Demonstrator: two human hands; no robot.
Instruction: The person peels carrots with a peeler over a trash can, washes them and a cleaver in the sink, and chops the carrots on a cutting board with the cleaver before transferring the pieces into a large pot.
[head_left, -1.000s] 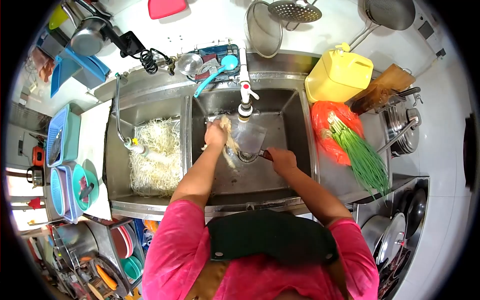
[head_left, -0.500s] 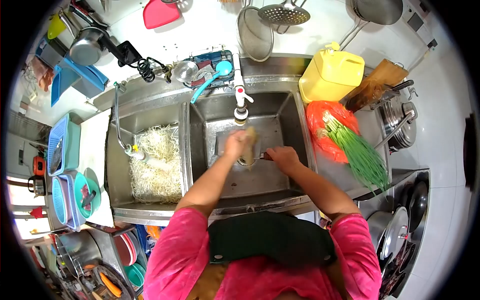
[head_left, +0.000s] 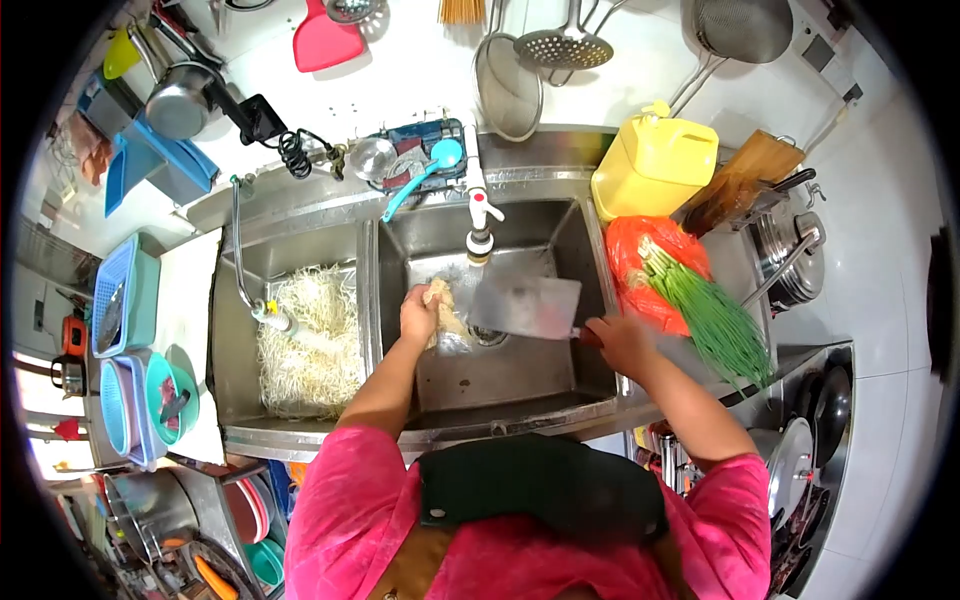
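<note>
My left hand (head_left: 419, 316) is closed on a crumpled tan cloth (head_left: 443, 308) over the left side of the right-hand sink basin (head_left: 490, 385). In my right hand (head_left: 618, 345) is the handle of a cleaver (head_left: 528, 306). Its broad grey blade lies level across the basin, pointing left, slightly smeared by motion and partly above the drain (head_left: 487, 336). Cloth and blade are apart. Behind them, a white tap (head_left: 480, 206) reaches over the basin. Whether water runs from it I cannot tell.
Bean sprouts (head_left: 312, 345) fill much of the left basin. On the right counter, green chives (head_left: 705, 310) lie on a red plastic bag (head_left: 632, 245), with a yellow jug (head_left: 655, 165) behind. A blue ladle (head_left: 425, 178) rests on the back rack. Baskets (head_left: 118, 290) stand at left.
My left hand and the cloth have moved left, off the blade. The cleaver has been raised and shifted right with my right hand, its blade now in plain view. The view has tilted slightly.
</note>
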